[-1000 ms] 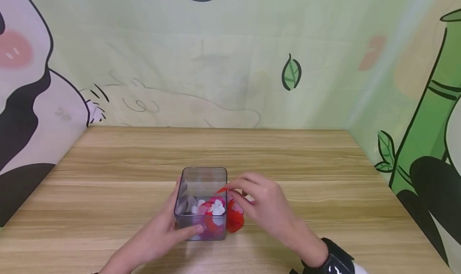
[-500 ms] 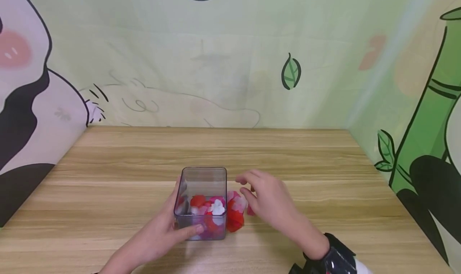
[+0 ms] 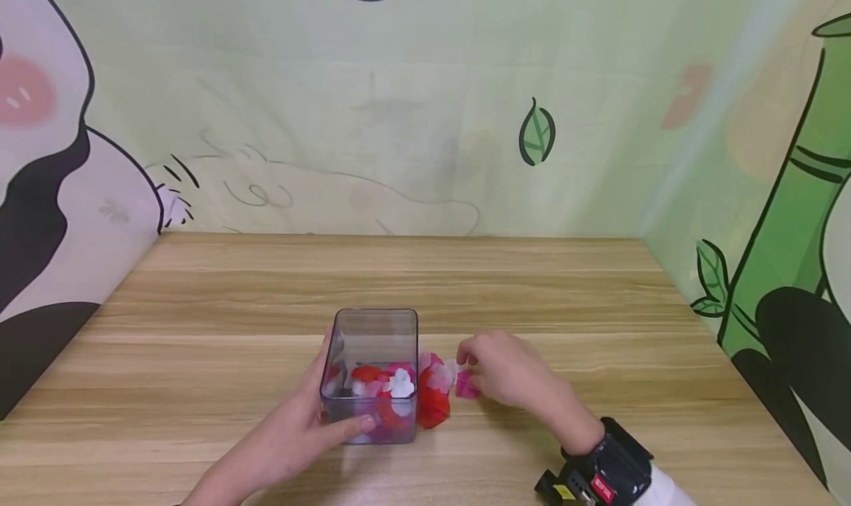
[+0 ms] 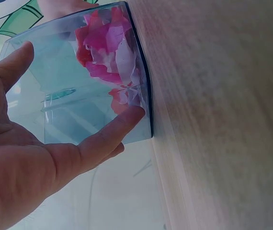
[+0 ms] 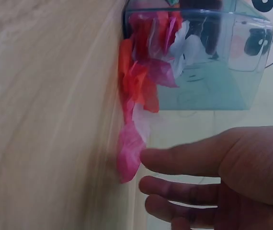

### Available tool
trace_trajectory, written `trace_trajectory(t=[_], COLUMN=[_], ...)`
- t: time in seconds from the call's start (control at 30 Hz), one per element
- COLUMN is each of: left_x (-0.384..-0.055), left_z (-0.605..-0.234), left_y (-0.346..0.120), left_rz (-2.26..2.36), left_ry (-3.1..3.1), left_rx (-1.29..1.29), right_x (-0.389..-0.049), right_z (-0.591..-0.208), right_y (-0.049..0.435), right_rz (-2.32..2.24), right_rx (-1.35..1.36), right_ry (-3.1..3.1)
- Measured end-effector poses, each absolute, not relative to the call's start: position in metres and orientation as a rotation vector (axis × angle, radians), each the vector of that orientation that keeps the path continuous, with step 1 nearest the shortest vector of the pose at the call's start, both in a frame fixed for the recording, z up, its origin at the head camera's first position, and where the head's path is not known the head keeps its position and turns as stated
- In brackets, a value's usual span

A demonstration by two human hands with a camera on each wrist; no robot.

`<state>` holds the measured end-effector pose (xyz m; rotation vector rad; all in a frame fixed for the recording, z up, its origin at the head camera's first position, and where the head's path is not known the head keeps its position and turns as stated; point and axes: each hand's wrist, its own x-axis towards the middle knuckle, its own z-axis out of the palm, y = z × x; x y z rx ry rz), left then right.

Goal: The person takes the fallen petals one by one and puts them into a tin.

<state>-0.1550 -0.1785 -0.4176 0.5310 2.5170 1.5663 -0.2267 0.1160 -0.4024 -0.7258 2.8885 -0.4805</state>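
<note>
A clear, grey-tinted plastic box (image 3: 377, 336) stands on the table with several red, pink and white artificial petals (image 3: 401, 383) at its bottom. My left hand (image 3: 299, 417) holds the box, thumb across the near wall and fingers along the left side. Against the box's right side lies a small pile of red and pale pink petals (image 3: 434, 408). One magenta petal (image 5: 130, 152) lies at the pile's right end. Over it is my right hand (image 3: 508, 369), thumb tip right at the petal's edge in the right wrist view, other fingers loosely bent and apart from the thumb.
The wooden table (image 3: 266, 284) reaches back to a printed cloth backdrop (image 3: 299, 122) with a panda and bamboo. A black wrist strap with a device (image 3: 608, 462) sits on my right forearm.
My right hand has dropped a red petal into the box, then moved right and down to the magenta petal. My left hand and the box have stayed in place.
</note>
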Motion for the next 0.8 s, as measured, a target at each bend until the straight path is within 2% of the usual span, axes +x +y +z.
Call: trace_trajectory(t=[0.47,0.8], left_x=[-0.154,-0.154], left_z=[-0.419,-0.42], left_y=[-0.179,-0.18], left_rz=[1.574,1.564], left_ry=[2.526,2.55], left_rx=[0.564,0.579], right_x=[-0.234,-0.238], right_z=[-0.414,-0.407], right_y=[0.122,0.126], right_rz=[-0.477,-0.627], right_rx=[-0.818,-0.831], right_ry=[2.876,2.899])
